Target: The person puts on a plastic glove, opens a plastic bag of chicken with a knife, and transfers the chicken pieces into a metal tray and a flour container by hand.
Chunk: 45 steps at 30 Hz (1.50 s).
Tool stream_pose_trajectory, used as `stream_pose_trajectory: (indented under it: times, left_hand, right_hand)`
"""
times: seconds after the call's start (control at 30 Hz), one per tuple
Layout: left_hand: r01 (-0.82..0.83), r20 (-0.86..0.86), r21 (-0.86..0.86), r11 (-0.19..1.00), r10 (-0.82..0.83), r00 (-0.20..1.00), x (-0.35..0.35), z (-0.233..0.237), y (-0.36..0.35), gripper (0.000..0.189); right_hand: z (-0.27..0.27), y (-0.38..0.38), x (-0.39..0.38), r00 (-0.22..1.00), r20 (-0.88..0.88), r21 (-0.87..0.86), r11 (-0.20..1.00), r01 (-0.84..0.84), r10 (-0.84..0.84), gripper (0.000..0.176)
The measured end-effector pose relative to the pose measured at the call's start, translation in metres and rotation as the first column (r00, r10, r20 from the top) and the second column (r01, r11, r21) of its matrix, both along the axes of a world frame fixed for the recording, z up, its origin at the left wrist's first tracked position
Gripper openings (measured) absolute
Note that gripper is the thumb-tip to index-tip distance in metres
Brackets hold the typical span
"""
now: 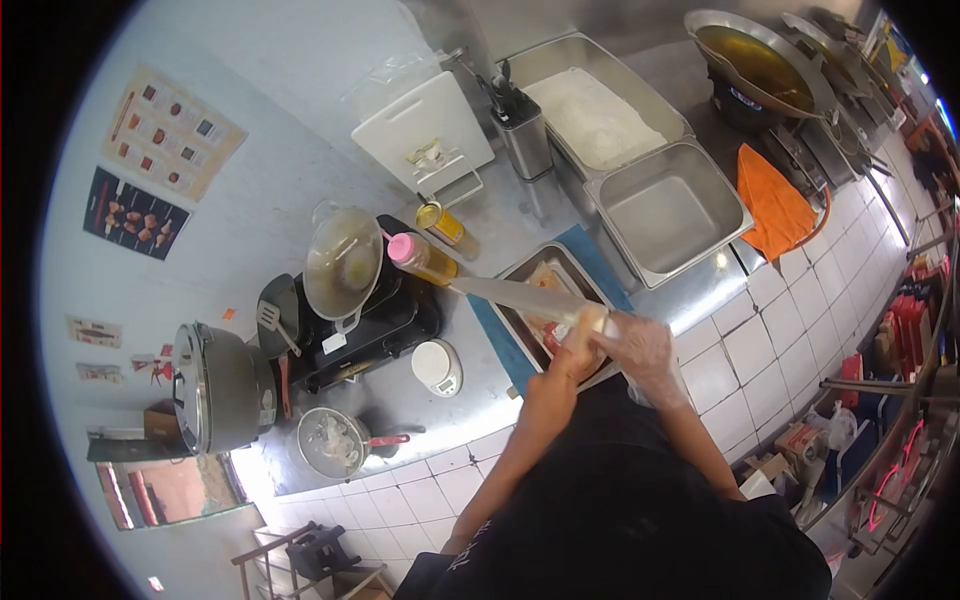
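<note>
A long, broad, pale blade that looks like a knife (520, 295) points left over a steel tray (507, 325). My left hand (568, 358), bare, closes at its handle end. My right hand (643, 352), in a clear plastic glove, is closed against the same end, and fingers of both hands hide most of the grip. Inside the tray lie pieces of raw meat (546, 283), partly covered by the blade and hands. The tray rests on a blue board or mat (487, 318). Just past the blade's tip stands a squeeze bottle (422, 258) with a pink cap.
A white scale (436, 367) and a strainer (333, 443) are on the left counter. Behind are a stove (400, 318) with a pan (343, 262), a knife holder (522, 135) and a flour-filled container (598, 115). An empty steel container (670, 210) and orange cloth (772, 205) are right.
</note>
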<state>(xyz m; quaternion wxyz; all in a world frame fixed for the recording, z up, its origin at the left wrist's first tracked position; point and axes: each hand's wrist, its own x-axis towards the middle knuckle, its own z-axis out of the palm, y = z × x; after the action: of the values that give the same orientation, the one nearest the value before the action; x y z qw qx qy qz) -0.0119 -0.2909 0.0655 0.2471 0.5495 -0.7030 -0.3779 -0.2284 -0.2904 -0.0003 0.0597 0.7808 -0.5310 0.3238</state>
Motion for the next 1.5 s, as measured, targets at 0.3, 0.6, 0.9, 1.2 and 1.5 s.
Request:
stream_pose_trajectory:
  times: [0.3,0.6,0.9,1.2,1.5]
  left_hand:
    - [-0.091,-0.07,0.043,0.995,0.094,0.993,0.009,0.011,-0.003,0.032]
    - [0.333,-0.103,-0.011,0.943,-0.332,0.938,-0.001,-0.018,0.028,0.027]
    - [-0.105,-0.219,0.056,0.993,0.115,0.969,0.005,0.007,0.009,0.031]
    - [-0.044,-0.238,0.071,0.997,0.06,0.969,0.017,0.003,0.015,0.036]
    - [-0.106,-0.199,0.041,0.994,0.112,0.974,0.02,-0.007,0.011,0.036]
  right_hand:
    - [0.052,0.021,-0.029,0.977,-0.014,0.36,0.91,0.204,-0.213,0.036]
    - [0.009,-0.08,-0.005,0.923,0.139,0.491,0.834,0.251,-0.359,0.028]
    - [0.186,-0.278,-0.097,0.986,-0.031,0.602,0.784,0.148,-0.162,0.044]
    - [0.301,-0.378,-0.075,0.941,-0.311,0.854,0.475,0.214,0.134,0.036]
    - [0.383,-0.474,-0.011,0.745,-0.654,0.582,0.719,0.38,0.136,0.039]
